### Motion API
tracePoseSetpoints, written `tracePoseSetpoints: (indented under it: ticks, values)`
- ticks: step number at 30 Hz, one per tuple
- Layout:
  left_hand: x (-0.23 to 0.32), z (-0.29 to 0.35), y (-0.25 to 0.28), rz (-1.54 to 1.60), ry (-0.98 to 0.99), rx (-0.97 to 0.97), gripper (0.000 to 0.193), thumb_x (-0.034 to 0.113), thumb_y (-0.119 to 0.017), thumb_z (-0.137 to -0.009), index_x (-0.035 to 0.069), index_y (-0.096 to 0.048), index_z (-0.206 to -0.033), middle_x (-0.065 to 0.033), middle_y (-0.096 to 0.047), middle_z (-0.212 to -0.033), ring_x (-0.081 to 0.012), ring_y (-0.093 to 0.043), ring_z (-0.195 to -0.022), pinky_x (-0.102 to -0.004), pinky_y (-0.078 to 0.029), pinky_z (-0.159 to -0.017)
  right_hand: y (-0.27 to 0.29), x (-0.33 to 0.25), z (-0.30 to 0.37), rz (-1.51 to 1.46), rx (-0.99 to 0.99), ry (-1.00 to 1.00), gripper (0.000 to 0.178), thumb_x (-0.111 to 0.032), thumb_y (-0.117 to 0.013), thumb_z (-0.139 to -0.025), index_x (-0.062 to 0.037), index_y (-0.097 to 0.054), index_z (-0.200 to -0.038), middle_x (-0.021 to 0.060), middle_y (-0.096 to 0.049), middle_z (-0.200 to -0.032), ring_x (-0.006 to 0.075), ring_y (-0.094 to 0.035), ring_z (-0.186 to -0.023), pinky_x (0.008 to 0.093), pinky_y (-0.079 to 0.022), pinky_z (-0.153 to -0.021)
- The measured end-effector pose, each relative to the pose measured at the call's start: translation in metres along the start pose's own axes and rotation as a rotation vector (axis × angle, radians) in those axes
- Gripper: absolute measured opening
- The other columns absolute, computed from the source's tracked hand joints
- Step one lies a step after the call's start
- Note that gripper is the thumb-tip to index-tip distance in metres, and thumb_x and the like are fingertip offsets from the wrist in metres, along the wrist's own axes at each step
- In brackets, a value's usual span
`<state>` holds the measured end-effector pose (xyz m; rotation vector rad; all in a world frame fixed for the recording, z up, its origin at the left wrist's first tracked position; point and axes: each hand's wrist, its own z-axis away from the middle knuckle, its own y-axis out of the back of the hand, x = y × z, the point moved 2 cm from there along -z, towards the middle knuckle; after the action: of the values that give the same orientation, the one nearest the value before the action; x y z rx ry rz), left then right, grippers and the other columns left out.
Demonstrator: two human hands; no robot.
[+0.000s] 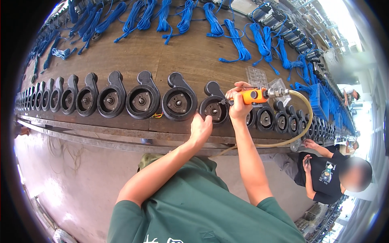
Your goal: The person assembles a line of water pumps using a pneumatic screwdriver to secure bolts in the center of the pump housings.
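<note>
My right hand [239, 106] is closed around an orange air tool [254, 96], which lies sideways with a metal coupling [278, 92] at its rear. Its front end points left at a black round housing [213, 110] with a short arm, a dark inner plate and a central metal part. Whether the tool's tip touches the housing cannot be made out. At the same housing's near left rim, my left hand [201, 129] grips the edge with thumb and fingers; some fingertips are hidden.
Similar black housings [178, 101] stand in a long row along the bench [162, 62] edge. Bundled blue cables [237, 42] line the far side. A yellowish hose [310, 113] loops from the tool below the bench edge. A blue crate [320, 101] and a co-worker [324, 174] are at right.
</note>
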<state>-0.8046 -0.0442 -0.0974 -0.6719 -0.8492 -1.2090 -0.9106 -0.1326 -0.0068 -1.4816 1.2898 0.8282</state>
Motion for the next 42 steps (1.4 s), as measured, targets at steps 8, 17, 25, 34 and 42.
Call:
tracePoseSetpoints:
  ticks: [8,17,25,34,42]
  values:
    - [0.012,0.01,0.005,-0.072,-0.06,0.013,0.055,0.022,-0.054,-0.086,-0.008,-0.045,-0.132,-0.0357,-0.06,-0.112,-0.048,-0.059,-0.109,-0.0458,-0.045,-0.097,-0.003,0.003,0.0,0.044,-0.103,-0.047,0.018,0.003,-0.049,-0.081,-0.0004,-0.052,-0.099,0.0059,-0.054,-0.07,0.0153,-0.053,-0.06,0.0296,-0.047,-0.061]
    - [0.018,0.014,0.005,-0.116,-0.067,0.046,0.057,0.022,-0.056,-0.086,-0.008,-0.044,-0.133,-0.0353,-0.061,-0.112,-0.0475,-0.06,-0.107,-0.0457,-0.046,-0.096,-0.005,0.007,0.001,0.053,-0.157,-0.037,0.016,0.002,-0.051,-0.083,-0.0014,-0.051,-0.099,0.0048,-0.053,-0.073,0.0151,-0.055,-0.064,0.0288,-0.047,-0.062]
    - [0.015,0.012,0.004,-0.146,-0.113,0.083,0.055,0.021,-0.055,-0.087,-0.011,-0.043,-0.13,-0.0364,-0.061,-0.109,-0.0485,-0.06,-0.106,-0.0471,-0.047,-0.094,-0.024,-0.015,0.023,0.013,-0.166,0.014,0.019,0.002,-0.048,-0.079,0.0054,-0.051,-0.097,0.0069,-0.053,-0.069,0.0137,-0.051,-0.057,0.0299,-0.048,-0.06]
    - [0.017,0.013,0.005,-0.142,-0.141,0.044,0.055,0.022,-0.054,-0.086,-0.01,-0.044,-0.128,-0.0359,-0.061,-0.107,-0.0484,-0.06,-0.103,-0.0474,-0.048,-0.091,-0.03,-0.003,0.031,-0.018,-0.186,-0.064,0.024,0.0,-0.049,-0.082,0.0049,-0.05,-0.105,0.0065,-0.054,-0.069,0.0136,-0.052,-0.058,0.0292,-0.048,-0.062]
    - [0.021,0.015,0.008,-0.143,-0.136,0.029,0.056,0.025,-0.056,-0.085,-0.012,-0.046,-0.127,-0.0366,-0.061,-0.109,-0.0487,-0.059,-0.107,-0.0476,-0.047,-0.092,-0.031,0.001,0.033,-0.006,-0.248,-0.063,0.023,0.004,-0.053,-0.081,0.0004,-0.051,-0.104,0.0042,-0.057,-0.072,0.0104,-0.055,-0.062,0.0245,-0.048,-0.061]
